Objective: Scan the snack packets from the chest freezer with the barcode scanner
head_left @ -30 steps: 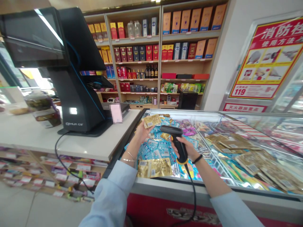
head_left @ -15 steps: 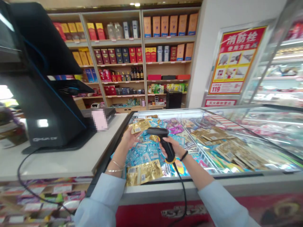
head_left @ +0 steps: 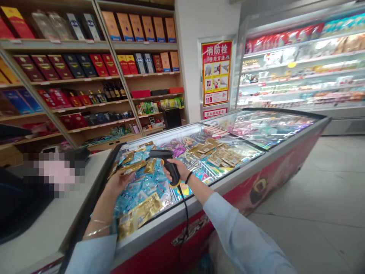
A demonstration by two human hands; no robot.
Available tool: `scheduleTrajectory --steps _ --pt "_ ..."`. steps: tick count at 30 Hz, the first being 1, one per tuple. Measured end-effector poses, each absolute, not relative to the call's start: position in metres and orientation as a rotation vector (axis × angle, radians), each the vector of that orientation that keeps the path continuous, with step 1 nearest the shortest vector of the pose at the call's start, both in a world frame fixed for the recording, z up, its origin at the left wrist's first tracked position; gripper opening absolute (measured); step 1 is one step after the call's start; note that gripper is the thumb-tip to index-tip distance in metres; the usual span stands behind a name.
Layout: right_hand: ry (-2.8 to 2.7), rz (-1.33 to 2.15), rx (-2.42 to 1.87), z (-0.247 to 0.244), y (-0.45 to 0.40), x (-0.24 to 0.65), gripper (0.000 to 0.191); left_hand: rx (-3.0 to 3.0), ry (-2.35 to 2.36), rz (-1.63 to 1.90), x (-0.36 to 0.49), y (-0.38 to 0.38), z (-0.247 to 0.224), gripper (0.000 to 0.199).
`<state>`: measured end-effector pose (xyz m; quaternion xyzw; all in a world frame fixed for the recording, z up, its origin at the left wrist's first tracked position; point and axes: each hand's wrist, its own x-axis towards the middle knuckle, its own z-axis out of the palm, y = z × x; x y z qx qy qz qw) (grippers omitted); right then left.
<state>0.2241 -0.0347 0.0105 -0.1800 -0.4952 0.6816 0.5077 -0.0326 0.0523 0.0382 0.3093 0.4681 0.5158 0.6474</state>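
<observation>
My right hand (head_left: 177, 169) is wrapped round the handle of a black barcode scanner (head_left: 162, 153) with yellow trim, its head pointing left. From the handle's base a black cable (head_left: 186, 213) hangs down over the freezer's front. My left hand (head_left: 122, 182) grips a gold foil packet (head_left: 132, 167), which is tilted so that it shows as a narrow strip. Below both hands, many blue packets (head_left: 152, 186) are heaped on the freezer's glass top. A larger gold packet (head_left: 141, 214) lies flat near the front edge, and a small gold packet (head_left: 150, 165) rests beside the scanner.
The chest freezer (head_left: 248, 177) runs off to the right, with brown-gold packets (head_left: 221, 152) on its glass. A white counter (head_left: 75, 205) stands at my left. Behind are shelves of boxed bottles (head_left: 88, 64), a red notice (head_left: 217, 72) and a lit display fridge (head_left: 296, 76).
The view has turned right, so the counter's screen has mostly left the picture. The gold packet in my left hand has tipped from facing up to nearly edge-on. My right hand still holds the scanner.
</observation>
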Motion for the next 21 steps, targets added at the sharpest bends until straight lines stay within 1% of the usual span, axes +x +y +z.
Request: scheduleTrajectory --steps 5,8,10,14,17,21 --pt "-1.081 1.432 -0.522 0.013 -0.079 0.311 0.027 0.925 1.193 1.297 -0.021 0.034 0.055 0.069" --pt "-1.01 1.3 -0.523 0.013 -0.11 0.365 0.029 0.981 1.09 1.345 0.007 0.021 0.075 0.08" --pt "-0.98 1.253 -0.522 0.012 -0.129 0.394 0.029 1.018 0.959 1.313 0.041 0.008 0.086 0.079" --pt "-0.896 1.133 -0.546 0.007 -0.157 0.437 0.029 0.976 0.748 1.055 0.131 -0.022 0.093 0.075" --pt "-0.832 1.055 -0.56 0.003 -0.171 0.465 0.029 0.94 0.651 0.932 0.193 -0.04 0.084 0.078" --pt "-0.754 0.969 -0.575 -0.002 -0.181 0.497 0.03 0.974 0.596 0.895 0.249 -0.046 0.063 0.086"
